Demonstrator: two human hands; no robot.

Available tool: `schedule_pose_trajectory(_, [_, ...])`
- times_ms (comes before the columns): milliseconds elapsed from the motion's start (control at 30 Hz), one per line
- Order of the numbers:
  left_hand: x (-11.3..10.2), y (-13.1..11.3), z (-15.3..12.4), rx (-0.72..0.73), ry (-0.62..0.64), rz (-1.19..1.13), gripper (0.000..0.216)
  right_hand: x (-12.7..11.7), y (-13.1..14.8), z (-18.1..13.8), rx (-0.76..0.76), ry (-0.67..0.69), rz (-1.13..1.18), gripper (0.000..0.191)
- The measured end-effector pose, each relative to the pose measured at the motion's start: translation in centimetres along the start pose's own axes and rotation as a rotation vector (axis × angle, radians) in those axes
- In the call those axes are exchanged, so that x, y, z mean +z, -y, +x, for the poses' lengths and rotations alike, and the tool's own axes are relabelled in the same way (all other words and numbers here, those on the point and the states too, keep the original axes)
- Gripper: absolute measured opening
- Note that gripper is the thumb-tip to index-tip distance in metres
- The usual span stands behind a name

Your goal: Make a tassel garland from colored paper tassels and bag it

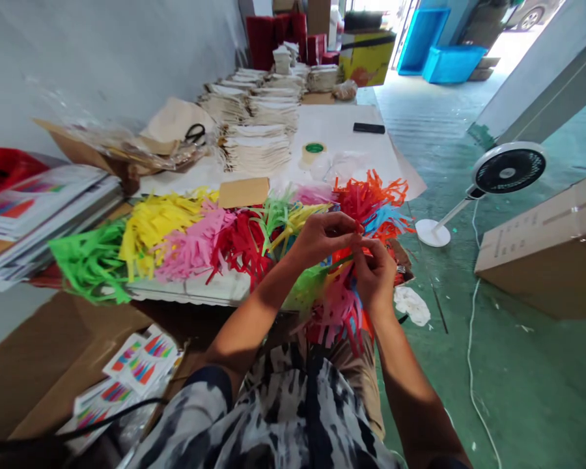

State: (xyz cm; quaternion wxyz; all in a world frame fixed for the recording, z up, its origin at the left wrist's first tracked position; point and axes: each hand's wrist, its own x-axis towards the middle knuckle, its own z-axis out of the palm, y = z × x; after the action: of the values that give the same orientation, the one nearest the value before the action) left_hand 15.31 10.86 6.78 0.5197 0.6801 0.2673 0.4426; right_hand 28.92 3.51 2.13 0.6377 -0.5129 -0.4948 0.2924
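Our left hand [322,240] and right hand [375,273] meet over our lap, fingertips pinched shut on a multicoloured fringe bundle [339,306] that hangs just below them. We judge the work part done: sorted fringe piles [176,238] in green, yellow, pink and red lie beyond the fingers, still loose. Printed cards [139,361] sit below our left forearm; their writing, and the box's [551,244], is too small to read.

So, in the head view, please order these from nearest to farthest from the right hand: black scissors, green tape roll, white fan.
1. White fan, right of the right hand, on the floor.
2. Green tape roll, farther up the table.
3. Black scissors, far left on the table.
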Motion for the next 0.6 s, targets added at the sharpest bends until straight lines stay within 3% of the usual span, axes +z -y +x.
schedule_pose_trajectory(200, [0.7, 0.8, -0.3, -0.003, -0.22, -0.027, 0.032, 0.3, -0.5, -0.4, 0.05, -0.019, 0.01, 0.022])
schedule_pose_trajectory(433, [0.9, 0.6, -0.8, 0.045, -0.283, 0.088, 0.026, 0.5, -1.2, -0.3, 0.059, -0.023, -0.082, 0.027])
schedule_pose_trajectory(600, [0.6, 1.5, -0.9, 0.008, -0.273, 0.001, 0.025, 0.6, -1.7, -0.3, 0.089, -0.006, -0.071, 0.028])
